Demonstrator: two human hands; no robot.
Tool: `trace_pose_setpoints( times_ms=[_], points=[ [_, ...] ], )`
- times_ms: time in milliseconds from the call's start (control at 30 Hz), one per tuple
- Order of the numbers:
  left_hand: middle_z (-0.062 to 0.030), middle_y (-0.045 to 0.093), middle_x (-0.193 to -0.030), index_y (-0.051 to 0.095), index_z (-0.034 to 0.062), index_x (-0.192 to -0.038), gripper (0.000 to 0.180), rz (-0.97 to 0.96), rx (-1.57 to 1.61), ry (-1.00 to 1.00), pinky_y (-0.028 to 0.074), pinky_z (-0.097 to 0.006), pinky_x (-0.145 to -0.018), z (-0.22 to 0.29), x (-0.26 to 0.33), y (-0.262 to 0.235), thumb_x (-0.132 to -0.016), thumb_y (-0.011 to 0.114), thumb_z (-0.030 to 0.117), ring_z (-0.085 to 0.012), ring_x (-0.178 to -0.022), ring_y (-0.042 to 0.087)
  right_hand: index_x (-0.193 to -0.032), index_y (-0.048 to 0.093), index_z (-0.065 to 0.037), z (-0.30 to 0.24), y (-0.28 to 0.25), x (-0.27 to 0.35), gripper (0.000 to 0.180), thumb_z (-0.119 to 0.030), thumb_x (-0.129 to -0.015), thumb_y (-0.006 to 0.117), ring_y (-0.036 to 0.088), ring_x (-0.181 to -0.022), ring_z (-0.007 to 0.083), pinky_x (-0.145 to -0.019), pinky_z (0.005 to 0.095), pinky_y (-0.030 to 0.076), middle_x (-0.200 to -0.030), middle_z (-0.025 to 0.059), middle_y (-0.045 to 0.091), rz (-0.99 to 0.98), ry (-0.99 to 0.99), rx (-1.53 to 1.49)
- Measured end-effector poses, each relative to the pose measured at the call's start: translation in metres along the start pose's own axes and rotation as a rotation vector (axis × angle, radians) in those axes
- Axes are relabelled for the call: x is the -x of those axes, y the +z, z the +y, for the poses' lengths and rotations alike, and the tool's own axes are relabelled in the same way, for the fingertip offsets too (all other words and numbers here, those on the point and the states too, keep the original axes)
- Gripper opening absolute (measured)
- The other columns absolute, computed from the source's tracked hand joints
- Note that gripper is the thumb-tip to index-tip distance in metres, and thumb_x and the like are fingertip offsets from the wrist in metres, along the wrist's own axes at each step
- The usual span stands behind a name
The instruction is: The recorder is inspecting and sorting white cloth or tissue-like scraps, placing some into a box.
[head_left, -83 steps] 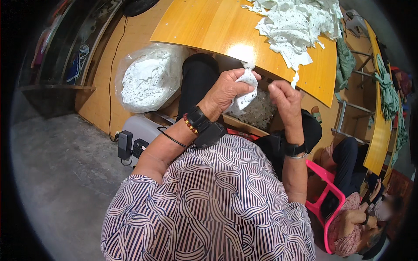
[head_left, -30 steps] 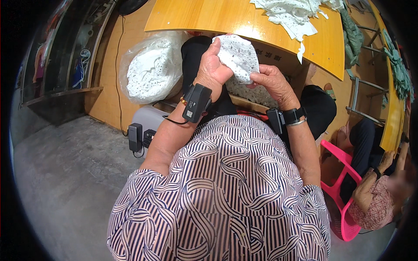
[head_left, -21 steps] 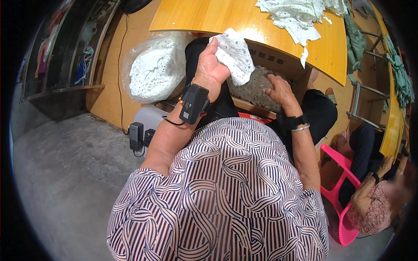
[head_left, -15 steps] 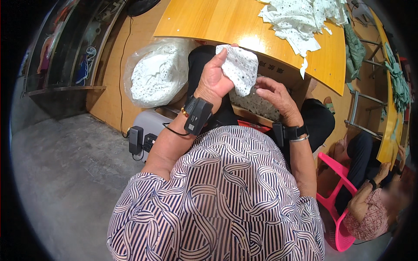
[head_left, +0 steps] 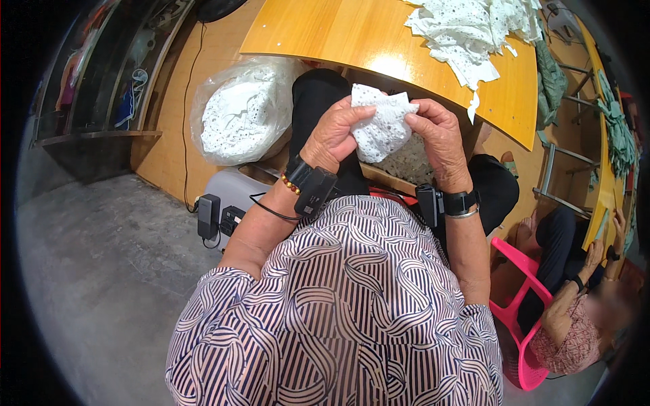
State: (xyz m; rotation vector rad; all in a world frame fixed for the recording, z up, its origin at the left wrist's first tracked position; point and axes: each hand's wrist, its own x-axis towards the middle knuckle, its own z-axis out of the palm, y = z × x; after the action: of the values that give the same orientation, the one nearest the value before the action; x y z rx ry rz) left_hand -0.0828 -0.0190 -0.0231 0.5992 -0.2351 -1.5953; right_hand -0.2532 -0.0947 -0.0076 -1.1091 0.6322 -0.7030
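Between my hands, above my lap, is a small piece of white fabric [head_left: 383, 128] with dark speckles and small holes. My left hand [head_left: 338, 128] grips its left side, thumb lying on top. At its upper right corner, the thumb and fingers of my right hand [head_left: 437, 132] pinch the edge. A clear plastic bag [head_left: 281, 74] full of similar speckled white pieces [head_left: 237, 115] stands left of my knee. Below the fabric, partly hidden by it, is an open container of small speckled scraps [head_left: 409, 162].
On the yellow wooden table [head_left: 325, 34] lies a heap of speckled white fabric [head_left: 467, 40]. At the right, another person [head_left: 569, 325] sits on a pink chair [head_left: 521, 291] by a table with green cloth [head_left: 616, 128]. A dark shelf [head_left: 101, 81] stands at the left.
My right hand has closed on the fabric's right corner, where before it was apart. The fabric has turned and spread between both hands, and my left hand has shifted slightly.
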Motion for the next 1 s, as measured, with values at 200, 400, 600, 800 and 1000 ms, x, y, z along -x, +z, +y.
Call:
trace_pose_setpoints(
  times_ms=[200, 400, 600, 800, 1000],
  points=[
    [-0.0131, 0.057, -0.106, 0.049, -0.0020, -0.109, 0.040, -0.006, -0.072, 0.063, 0.042, -0.037, -0.092, 0.003, 0.003, -0.025, -0.070, 0.060, -0.003, -0.0238, -0.101, 0.055, -0.089, 0.060, -0.002, 0.001, -0.005, 0.005, 0.013, -0.006, -0.077, 0.062, 0.052, -0.065, 0.0063, -0.059, 0.0196, 0.044, -0.078, -0.0008, 0.058, 0.017, 0.023, 0.017],
    [-0.0165, 0.056, -0.107, 0.051, -0.0020, -0.108, 0.033, 0.443, 0.099, 0.402, 0.038, -0.046, -0.094, 0.102, 0.033, -0.112, -0.076, 0.056, -0.003, -0.0303, -0.102, 0.053, -0.087, 0.061, 0.000, -0.038, -0.015, 0.017, 0.010, -0.004, -0.077, 0.061, 0.052, -0.065, 0.0062, -0.061, 0.0194, 0.043, -0.076, -0.0027, 0.057, 0.127, -0.164, 0.477],
    [-0.0212, 0.036, -0.126, 0.022, -0.0017, -0.129, 0.056, 0.899, -0.332, 0.475, 0.037, -0.052, -0.092, 0.101, 0.080, -0.180, -0.082, 0.051, 0.008, -0.0420, -0.110, 0.043, -0.084, 0.061, -0.006, -0.071, -0.059, -0.015, 0.014, -0.015, -0.074, 0.061, 0.058, -0.069, 0.0281, -0.060, 0.0341, 0.046, -0.076, 0.0130, 0.056, 0.437, -0.432, 1.395],
    [-0.0186, 0.049, -0.108, 0.044, 0.0033, -0.117, 0.039, 0.871, 0.342, 0.226, 0.045, -0.047, -0.084, 0.082, 0.067, -0.179, -0.081, 0.055, 0.009, -0.0387, -0.101, 0.050, -0.081, 0.062, -0.007, -0.054, -0.074, -0.035, 0.015, -0.019, -0.072, 0.063, 0.057, -0.069, 0.0299, -0.060, 0.0376, 0.046, -0.074, 0.0119, 0.055, 0.418, -0.370, 1.608],
    [-0.0158, 0.063, -0.085, 0.051, 0.0004, -0.110, 0.030, 0.206, 0.022, 0.143, 0.051, -0.041, -0.073, 0.057, 0.032, -0.057, -0.082, 0.053, 0.009, -0.0325, -0.081, 0.062, -0.078, 0.063, -0.002, -0.071, -0.090, -0.034, 0.012, -0.013, -0.073, 0.061, 0.058, -0.061, 0.0193, -0.058, 0.0283, 0.045, -0.066, 0.0103, 0.059, 0.426, -0.292, 0.960]
  ],
)
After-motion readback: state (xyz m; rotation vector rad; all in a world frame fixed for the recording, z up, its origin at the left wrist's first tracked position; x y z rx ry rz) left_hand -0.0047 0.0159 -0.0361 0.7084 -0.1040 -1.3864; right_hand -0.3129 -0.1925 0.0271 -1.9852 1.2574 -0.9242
